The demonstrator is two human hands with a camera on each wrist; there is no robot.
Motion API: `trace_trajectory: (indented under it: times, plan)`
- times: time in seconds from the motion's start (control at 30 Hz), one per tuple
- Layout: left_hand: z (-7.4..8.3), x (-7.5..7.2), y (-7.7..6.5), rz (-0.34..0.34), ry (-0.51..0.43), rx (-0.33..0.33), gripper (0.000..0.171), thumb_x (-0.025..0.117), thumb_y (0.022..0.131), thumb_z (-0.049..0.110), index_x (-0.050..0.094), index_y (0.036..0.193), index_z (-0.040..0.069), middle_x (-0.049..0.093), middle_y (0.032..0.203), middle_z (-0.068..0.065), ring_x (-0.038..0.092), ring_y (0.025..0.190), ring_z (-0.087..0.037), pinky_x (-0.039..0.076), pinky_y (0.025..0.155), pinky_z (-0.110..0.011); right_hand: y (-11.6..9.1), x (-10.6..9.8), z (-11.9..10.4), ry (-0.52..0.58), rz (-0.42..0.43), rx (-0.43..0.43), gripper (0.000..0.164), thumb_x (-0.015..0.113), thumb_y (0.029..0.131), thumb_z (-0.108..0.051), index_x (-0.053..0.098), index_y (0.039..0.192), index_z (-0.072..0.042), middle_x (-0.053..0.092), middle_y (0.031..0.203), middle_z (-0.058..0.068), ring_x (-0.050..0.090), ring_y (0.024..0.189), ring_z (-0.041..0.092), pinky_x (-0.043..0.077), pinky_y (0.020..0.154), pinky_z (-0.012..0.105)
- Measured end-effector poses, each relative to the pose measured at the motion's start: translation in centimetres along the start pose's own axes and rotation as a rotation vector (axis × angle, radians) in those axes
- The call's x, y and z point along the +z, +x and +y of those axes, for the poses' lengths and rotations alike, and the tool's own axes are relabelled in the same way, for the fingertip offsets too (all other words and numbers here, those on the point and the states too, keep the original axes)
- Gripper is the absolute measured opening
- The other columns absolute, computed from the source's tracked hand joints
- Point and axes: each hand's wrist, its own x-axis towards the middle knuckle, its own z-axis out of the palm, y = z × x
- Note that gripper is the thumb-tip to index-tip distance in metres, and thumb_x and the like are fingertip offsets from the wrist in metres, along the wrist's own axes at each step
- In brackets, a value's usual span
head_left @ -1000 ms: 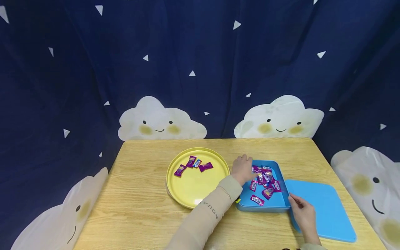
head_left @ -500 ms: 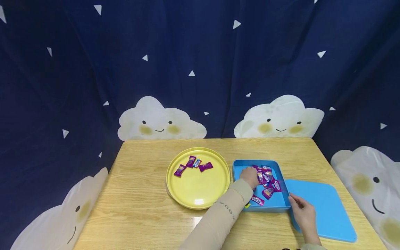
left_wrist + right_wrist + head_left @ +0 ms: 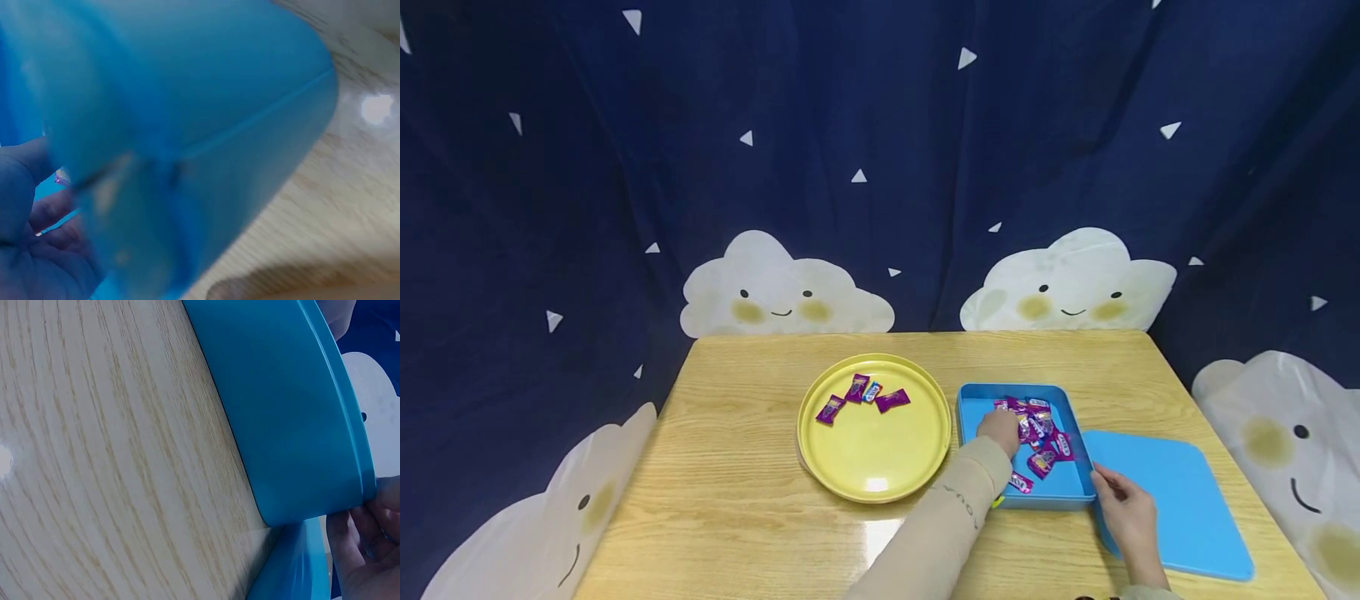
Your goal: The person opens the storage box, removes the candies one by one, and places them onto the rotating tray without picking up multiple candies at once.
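My left hand (image 3: 1000, 432) reaches down into a shallow blue box (image 3: 970, 403), over its left part, beside a pile of purple-wrapped candies (image 3: 1043, 460). In the left wrist view the box wall hides the fingertips of the left hand (image 3: 50, 206), and a speck of pink wrapper (image 3: 61, 177) shows between thumb and fingers. I cannot tell whether those fingers hold a candy. With thumb and fingers my right hand (image 3: 1129, 512) pinches the near right corner of the box; the right wrist view shows this hand (image 3: 369, 540) at the box's rim (image 3: 364, 469).
To the left of the box stands a round yellow tray (image 3: 880, 458) with several small candies (image 3: 892, 400) near its far side. A blue lid (image 3: 1180, 500) lies flat at the right, partly under my right hand. All of it rests on a wooden table (image 3: 722, 467).
My left hand has come from the box's left edge to the right and down into the box, covering a candy there. The right hand has stayed at the corner.
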Motion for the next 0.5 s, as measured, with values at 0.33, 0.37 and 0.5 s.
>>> trace_trajectory:
  times: [0.33,0.37,0.5]
  plan:
    - [0.0,1.3,0.3,-0.023,0.050,0.021,0.017,0.069,0.081,0.020,0.069,0.098,0.024,0.066,0.094,0.008,0.059,0.089,-0.010,0.050,0.073,-0.023,0.1,-0.4,-0.3,0.014,-0.066,0.035,0.041,0.052,0.093,-0.031,0.060,0.117,0.002,0.059,0.114,0.023,0.044,0.072,-0.006,0.041,0.056,0.014]
    - [0.1,1.4,0.3,-0.025,0.055,0.023,0.018,0.069,0.081,0.020,0.069,0.099,0.024,0.065,0.093,0.007,0.059,0.090,-0.010,0.050,0.073,-0.023,0.1,-0.5,-0.3,0.011,-0.067,0.037,0.041,0.052,0.093,-0.030,0.060,0.117,0.002,0.059,0.114,0.023,0.044,0.073,-0.005,0.041,0.056,0.014]
    - [0.2,1.6,0.4,-0.038,0.071,0.019,0.020,0.070,0.081,0.020,0.068,0.100,0.024,0.065,0.093,0.007,0.059,0.090,-0.009,0.051,0.072,-0.024,0.1,-0.5,-0.2,0.007,-0.062,0.041,0.040,0.051,0.093,-0.029,0.060,0.117,0.001,0.059,0.114,0.023,0.045,0.076,-0.001,0.040,0.056,0.013]
